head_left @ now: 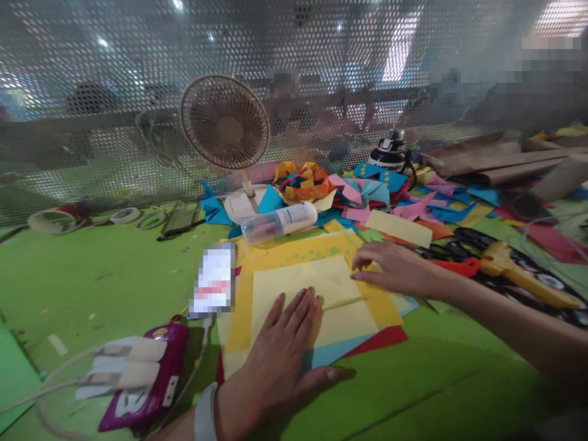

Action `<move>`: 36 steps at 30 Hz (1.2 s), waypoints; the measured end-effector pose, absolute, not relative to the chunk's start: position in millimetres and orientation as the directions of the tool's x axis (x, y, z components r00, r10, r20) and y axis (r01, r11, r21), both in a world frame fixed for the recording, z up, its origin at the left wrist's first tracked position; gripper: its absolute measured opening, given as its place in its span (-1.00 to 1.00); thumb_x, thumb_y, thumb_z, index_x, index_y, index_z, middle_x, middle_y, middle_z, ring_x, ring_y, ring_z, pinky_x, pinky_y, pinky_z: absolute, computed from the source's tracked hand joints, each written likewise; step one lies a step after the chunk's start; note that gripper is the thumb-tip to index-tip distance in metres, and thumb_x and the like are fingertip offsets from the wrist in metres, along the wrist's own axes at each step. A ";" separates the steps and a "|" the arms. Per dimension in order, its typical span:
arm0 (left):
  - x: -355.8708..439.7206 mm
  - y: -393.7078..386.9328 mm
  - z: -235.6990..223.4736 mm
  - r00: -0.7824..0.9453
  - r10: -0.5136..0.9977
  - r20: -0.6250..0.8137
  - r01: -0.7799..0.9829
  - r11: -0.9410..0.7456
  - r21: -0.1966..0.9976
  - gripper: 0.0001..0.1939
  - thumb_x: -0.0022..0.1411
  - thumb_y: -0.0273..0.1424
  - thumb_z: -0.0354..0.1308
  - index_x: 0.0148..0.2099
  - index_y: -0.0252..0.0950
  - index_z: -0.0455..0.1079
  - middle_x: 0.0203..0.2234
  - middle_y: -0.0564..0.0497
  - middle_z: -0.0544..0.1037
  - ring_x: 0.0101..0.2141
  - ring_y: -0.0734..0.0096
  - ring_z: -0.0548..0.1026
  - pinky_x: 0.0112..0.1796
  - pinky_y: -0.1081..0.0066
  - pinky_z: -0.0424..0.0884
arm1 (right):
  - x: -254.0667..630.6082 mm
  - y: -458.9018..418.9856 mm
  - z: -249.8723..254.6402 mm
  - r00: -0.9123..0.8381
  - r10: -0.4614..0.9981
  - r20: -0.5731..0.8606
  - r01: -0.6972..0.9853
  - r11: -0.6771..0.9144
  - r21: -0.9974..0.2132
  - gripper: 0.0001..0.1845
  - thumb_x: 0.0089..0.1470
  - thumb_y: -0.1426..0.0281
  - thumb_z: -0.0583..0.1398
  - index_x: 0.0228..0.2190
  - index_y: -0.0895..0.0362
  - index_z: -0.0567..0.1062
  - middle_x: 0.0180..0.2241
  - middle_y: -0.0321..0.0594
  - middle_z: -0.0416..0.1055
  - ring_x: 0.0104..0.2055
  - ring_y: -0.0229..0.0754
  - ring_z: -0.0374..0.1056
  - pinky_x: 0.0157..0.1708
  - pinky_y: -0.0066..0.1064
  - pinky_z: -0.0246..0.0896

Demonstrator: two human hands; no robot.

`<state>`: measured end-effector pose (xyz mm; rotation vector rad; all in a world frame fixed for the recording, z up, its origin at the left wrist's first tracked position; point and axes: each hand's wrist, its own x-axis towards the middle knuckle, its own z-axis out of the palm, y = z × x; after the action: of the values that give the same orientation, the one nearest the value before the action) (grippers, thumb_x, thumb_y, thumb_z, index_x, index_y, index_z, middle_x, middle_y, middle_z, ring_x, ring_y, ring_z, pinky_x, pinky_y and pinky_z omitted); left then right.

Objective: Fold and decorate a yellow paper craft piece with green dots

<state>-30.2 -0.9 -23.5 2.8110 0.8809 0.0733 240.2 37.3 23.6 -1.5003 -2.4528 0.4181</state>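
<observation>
Green tabletop [114, 269] backs onto perforated screening [138, 55]. Nearer you than the fan [229, 125], a pale-yellow paper sheet [285, 278] lies apparently crosswise. Your left hand [280, 355] presses it, palm down, fingers extended; your right hand [395, 266] curls at its right edge, pinch unconfirmed. Right of the fan, a black bottle [390, 153] bears partly legible white lettering.

The fan [229, 130] stands upper centre-left, behind the bottle [279, 223]. The phone [214, 280] lies centre-left on the worktop [114, 275].
</observation>
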 end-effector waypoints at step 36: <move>-19.8 -21.8 -18.7 0.804 0.594 -0.027 0.575 -0.766 0.288 -0.12 0.24 0.13 -0.30 0.34 -0.43 -0.29 0.30 -0.21 -0.15 0.28 0.16 -0.21 0.22 0.14 -0.29 | 203.2 -25.9 -43.7 -0.680 0.691 0.247 0.695 0.714 -0.084 -0.17 0.14 0.07 0.05 0.26 0.25 -0.10 0.26 0.04 -0.04 0.30 0.00 -0.14 0.21 -0.04 -0.05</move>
<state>-19.8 -21.8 -18.7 2.7094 0.8984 0.0947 203.2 -25.9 -43.7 -1.0974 -2.6608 -0.0240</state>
